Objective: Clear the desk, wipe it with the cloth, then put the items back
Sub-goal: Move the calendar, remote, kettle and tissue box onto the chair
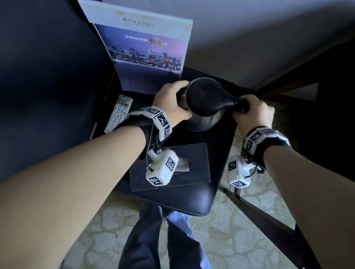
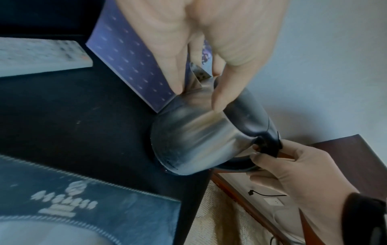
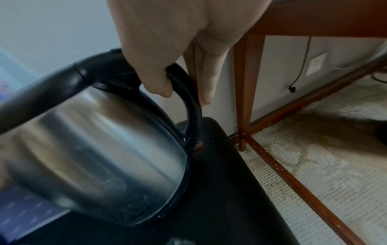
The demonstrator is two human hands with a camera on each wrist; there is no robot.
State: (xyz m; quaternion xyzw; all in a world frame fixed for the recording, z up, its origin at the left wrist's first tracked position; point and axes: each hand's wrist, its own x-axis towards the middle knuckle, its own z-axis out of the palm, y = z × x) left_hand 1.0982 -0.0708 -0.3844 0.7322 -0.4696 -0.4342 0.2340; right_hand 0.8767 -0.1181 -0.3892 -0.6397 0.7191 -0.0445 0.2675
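Observation:
A steel kettle (image 1: 202, 97) with a black lid and handle is tilted over the back right of a black chair seat (image 1: 221, 143). I cannot tell whether its base touches the seat. My left hand (image 1: 171, 98) wraps the kettle's body (image 2: 199, 137) by the spout, with the fingers (image 2: 178, 69) lying along the spout. My right hand (image 1: 253, 111) grips the black handle (image 3: 188, 102), fingers curled round it. The steel side (image 3: 94, 140) fills the right wrist view.
On the seat, a purple brochure (image 1: 145, 52) leans on the backrest, a white remote (image 1: 119, 113) lies at the left and a black tissue box (image 1: 191, 164) at the front. A wooden desk leg (image 3: 245, 82) and floor rail (image 1: 262, 215) stand right of the chair, on patterned carpet.

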